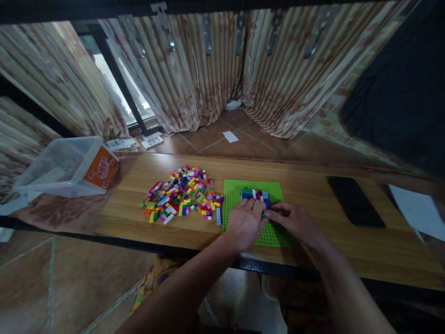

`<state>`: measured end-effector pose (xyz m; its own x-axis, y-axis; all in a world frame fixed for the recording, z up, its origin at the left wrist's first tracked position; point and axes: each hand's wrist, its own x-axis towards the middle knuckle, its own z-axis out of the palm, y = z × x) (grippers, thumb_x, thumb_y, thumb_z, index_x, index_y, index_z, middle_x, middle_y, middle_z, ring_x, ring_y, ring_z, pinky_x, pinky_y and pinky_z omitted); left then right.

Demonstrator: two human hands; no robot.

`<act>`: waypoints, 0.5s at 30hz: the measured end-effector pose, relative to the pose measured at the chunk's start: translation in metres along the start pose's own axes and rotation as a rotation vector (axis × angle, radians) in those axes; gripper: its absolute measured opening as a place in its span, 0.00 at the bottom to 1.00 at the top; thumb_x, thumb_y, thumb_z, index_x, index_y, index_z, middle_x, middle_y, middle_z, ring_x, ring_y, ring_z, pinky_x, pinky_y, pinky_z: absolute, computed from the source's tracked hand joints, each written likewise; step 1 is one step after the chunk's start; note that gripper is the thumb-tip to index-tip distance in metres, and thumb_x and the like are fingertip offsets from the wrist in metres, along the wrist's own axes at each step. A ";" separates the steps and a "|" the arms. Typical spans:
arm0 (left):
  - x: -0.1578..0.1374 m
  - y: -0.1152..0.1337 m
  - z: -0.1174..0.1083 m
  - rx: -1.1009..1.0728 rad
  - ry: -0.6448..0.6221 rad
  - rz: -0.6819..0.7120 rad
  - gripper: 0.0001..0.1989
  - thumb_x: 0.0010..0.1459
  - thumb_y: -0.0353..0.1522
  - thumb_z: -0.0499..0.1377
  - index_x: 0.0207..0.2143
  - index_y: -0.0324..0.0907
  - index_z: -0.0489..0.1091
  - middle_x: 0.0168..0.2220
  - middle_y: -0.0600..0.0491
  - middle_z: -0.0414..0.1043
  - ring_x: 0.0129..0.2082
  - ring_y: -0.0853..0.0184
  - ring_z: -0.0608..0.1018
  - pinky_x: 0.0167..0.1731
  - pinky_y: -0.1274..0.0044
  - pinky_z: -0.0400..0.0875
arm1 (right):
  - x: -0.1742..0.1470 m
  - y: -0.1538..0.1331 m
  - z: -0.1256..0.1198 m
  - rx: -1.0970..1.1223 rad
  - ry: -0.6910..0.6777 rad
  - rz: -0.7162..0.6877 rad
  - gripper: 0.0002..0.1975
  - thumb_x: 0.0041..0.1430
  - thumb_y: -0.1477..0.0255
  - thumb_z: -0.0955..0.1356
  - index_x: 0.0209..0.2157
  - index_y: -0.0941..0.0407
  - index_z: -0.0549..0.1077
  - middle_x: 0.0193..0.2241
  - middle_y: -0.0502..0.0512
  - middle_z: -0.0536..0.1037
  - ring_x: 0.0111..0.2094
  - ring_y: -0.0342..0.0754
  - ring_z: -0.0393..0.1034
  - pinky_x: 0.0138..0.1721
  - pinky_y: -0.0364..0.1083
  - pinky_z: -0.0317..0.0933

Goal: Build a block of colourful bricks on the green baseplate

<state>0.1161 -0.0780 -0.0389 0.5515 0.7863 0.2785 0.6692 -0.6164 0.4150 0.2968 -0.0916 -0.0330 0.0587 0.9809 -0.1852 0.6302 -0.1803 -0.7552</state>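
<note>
- Plastic bricks in dark green, blue, white and red make up the small brick build [255,194], which sits on the upper right part of the lime-green studded baseplate [233,189], on the wooden counter [125,227] in front of you.
- Your left hand [245,218] lies with fingers bent over the build's near side; I cannot tell what they grip. Your right hand [292,218] has thumb and fingertips drawn narrow at a small dark green brick [263,215]; whether they clasp it is too small to tell.
- Expect the build to be light and stiff, smooth-sided, and likely to split at its seams if twisted. Take it low, by its two short ends; pinch the small brick by opposite sides, leaving its studs free.
- Its long axis, as far as your left hand lets it show, runs left to right, roughly along the counter's front edge. You cannot read the small brick's direction.
</note>
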 end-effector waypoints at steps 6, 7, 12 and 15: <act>0.002 0.004 0.001 0.060 -0.009 -0.027 0.10 0.62 0.37 0.59 0.42 0.41 0.65 0.40 0.51 0.73 0.41 0.60 0.72 0.39 0.70 0.69 | -0.001 -0.005 0.000 0.034 0.023 0.046 0.24 0.47 0.49 0.71 0.32 0.57 0.80 0.28 0.58 0.82 0.31 0.55 0.76 0.31 0.49 0.65; 0.002 0.005 0.001 0.064 -0.006 -0.027 0.10 0.62 0.37 0.58 0.42 0.41 0.66 0.40 0.51 0.73 0.41 0.60 0.72 0.39 0.70 0.69 | -0.001 -0.006 0.000 0.039 0.024 0.050 0.24 0.46 0.49 0.71 0.32 0.57 0.80 0.28 0.58 0.82 0.31 0.55 0.76 0.32 0.49 0.66; 0.002 0.007 0.003 0.084 0.013 -0.026 0.11 0.65 0.39 0.55 0.41 0.41 0.66 0.39 0.50 0.73 0.41 0.60 0.72 0.38 0.70 0.68 | -0.001 -0.007 -0.001 0.023 0.033 0.044 0.22 0.47 0.50 0.71 0.31 0.55 0.80 0.28 0.57 0.82 0.31 0.56 0.77 0.33 0.50 0.67; 0.003 0.008 0.004 0.095 0.016 -0.036 0.11 0.65 0.39 0.54 0.41 0.41 0.66 0.39 0.50 0.73 0.41 0.60 0.73 0.37 0.71 0.68 | 0.000 -0.007 -0.001 -0.002 0.024 0.059 0.22 0.46 0.50 0.70 0.31 0.55 0.80 0.28 0.57 0.82 0.31 0.56 0.77 0.33 0.50 0.67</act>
<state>0.1250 -0.0811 -0.0379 0.5183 0.8083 0.2793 0.7334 -0.5880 0.3411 0.2934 -0.0900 -0.0273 0.1146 0.9701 -0.2139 0.6266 -0.2377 -0.7422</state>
